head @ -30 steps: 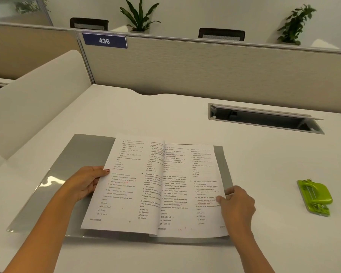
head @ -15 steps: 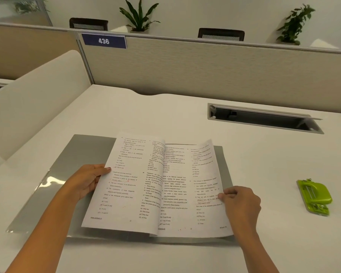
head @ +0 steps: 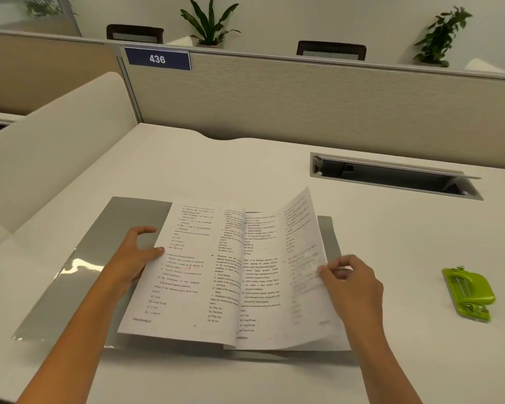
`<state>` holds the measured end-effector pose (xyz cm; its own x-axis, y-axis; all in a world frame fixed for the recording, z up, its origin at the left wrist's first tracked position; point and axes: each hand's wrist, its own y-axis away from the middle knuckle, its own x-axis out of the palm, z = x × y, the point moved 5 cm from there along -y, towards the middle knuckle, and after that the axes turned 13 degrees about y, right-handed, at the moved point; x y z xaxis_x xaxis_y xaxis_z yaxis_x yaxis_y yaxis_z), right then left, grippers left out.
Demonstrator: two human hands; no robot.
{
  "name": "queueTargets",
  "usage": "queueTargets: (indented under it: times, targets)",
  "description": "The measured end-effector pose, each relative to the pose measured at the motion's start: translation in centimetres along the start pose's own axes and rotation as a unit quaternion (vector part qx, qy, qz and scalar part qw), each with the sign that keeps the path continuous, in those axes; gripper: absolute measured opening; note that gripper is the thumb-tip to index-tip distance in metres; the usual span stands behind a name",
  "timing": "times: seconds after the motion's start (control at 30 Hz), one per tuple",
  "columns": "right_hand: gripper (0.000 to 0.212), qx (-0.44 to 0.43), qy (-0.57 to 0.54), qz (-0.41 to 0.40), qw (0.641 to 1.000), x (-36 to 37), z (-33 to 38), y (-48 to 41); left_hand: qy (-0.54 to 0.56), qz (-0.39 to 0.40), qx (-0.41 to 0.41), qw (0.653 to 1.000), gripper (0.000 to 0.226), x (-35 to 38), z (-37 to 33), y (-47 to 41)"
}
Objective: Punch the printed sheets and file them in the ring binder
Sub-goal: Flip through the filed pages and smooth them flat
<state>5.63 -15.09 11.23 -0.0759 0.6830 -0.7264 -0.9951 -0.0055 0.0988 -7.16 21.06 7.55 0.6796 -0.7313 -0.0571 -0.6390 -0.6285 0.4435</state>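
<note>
Right page raised — no punching yet.
Printed sheets [head: 222, 272] on the ring binder [head: 99, 258] at 6 o'clock: right edge now pinched up by the right hand [head: 353, 284], left edge gripped by the left hand [head: 131, 258].

Grey plastic ring binder [head: 99, 258] lies open and flat; white printed sheets [head: 201, 272] spread across its middle like an open book, right-hand page curled up off it; lime-green hole punch [head: 468, 293] sits well right of it
</note>
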Motion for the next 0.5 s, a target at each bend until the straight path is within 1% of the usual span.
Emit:
queueTargets:
  times: [0.07,0.17,0.23,0.37,0.4,0.5]
  targets:
    - [0.015,0.002,-0.095,0.049,0.994,0.2,2.0,0.4,-0.012,0.01,0.012,1.0,0.032,0.4,-0.6,0.4]
    - [0.018,-0.031,-0.173,0.087,0.981,1.1,5.9,1.4,-0.035,0.033,0.038,0.998,0.026,0.8,-1.4,0.8]
    - [0.019,-0.064,-0.187,0.113,0.974,2.1,8.5,2.2,-0.046,0.039,0.058,0.996,0.024,1.0,-2.0,1.1]
    - [0.017,-0.14,-0.159,0.168,0.963,5.1,13.1,4.7,-0.04,0.035,0.068,0.996,0.013,2.0,-3.0,1.7]
    - [0.017,-0.155,-0.15,0.18,0.96,6.0,13.8,5.4,-0.038,0.03,0.06,0.997,0.019,2.3,-3.3,2.0]
    - [0.022,-0.199,-0.109,0.208,0.951,8.9,15.0,7.7,-0.04,0.012,0.039,0.998,0.051,2.7,-3.8,2.8]
